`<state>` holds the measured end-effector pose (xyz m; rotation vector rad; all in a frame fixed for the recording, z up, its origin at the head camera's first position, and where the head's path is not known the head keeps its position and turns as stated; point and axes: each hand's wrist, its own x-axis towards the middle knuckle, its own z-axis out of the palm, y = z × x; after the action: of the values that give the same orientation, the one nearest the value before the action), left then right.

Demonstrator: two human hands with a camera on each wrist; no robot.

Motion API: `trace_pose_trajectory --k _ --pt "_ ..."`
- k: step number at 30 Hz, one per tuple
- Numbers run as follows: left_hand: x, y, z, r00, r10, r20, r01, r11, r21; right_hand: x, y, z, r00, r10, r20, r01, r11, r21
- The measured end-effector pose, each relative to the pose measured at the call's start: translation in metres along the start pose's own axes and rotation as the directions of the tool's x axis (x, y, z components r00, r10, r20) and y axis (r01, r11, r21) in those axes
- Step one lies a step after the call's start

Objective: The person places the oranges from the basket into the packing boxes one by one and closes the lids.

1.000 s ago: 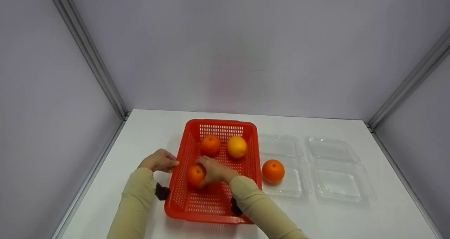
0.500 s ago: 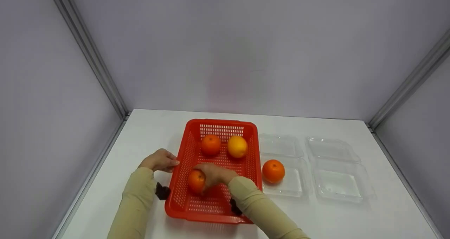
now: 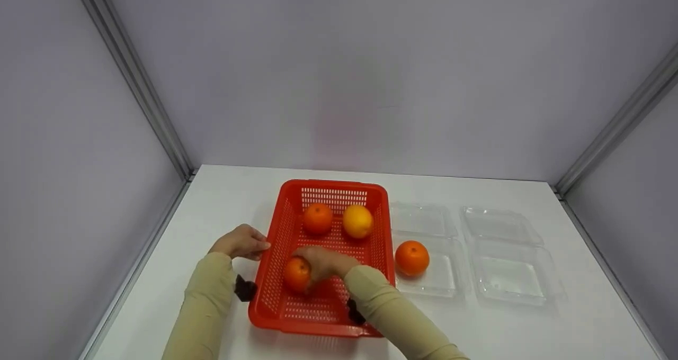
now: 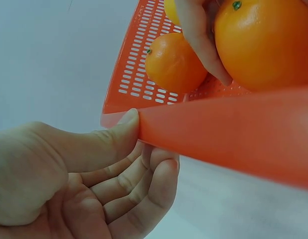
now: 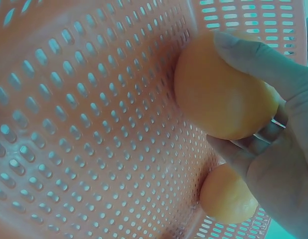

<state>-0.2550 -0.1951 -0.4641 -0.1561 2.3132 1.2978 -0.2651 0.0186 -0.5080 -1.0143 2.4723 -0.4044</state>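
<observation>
A red perforated plastic basket stands on the white table. At its left side my left hand pinches the rim between thumb and fingers, as the left wrist view also shows. Inside the basket my right hand grips an orange, thumb on one side and fingers on the other. In the right wrist view that held orange is close to the basket wall. Farther back in the basket lie a second orange and a yellower, lemon-like fruit.
Right of the basket lies an open clear plastic clamshell box with an orange in its near half. Another open clamshell box lies farther right, with no fruit in it. Grey walls enclose the table.
My right hand and its orange have shifted slightly toward the basket's near side, mostly in the first half second. The left hand stays on the rim.
</observation>
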Motion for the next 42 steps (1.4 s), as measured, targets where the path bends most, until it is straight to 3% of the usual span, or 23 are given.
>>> trace_pose_trajectory --k 8,21,30,42 --pt "0.002 0.0 0.0 1.0 0.007 0.005 -0.007 1.0 0.02 -0.005 -0.001 -0.007 0.999 -0.035 -0.001 0.035 0.999 -0.015" --pt "-0.002 0.001 0.0 1.0 -0.015 -0.013 0.016 0.999 0.037 -0.012 -0.008 -0.02 1.0 0.009 -0.024 -0.009 1.0 0.002" --pt "-0.002 0.002 0.0 1.0 -0.017 -0.014 0.017 1.0 0.02 -0.018 -0.005 -0.026 0.999 -0.014 -0.037 0.014 1.0 0.017" --pt "0.0 0.001 0.0 1.0 -0.004 0.01 0.003 1.0 0.006 -0.028 -0.007 -0.031 0.999 -0.033 -0.028 0.032 0.999 -0.041"
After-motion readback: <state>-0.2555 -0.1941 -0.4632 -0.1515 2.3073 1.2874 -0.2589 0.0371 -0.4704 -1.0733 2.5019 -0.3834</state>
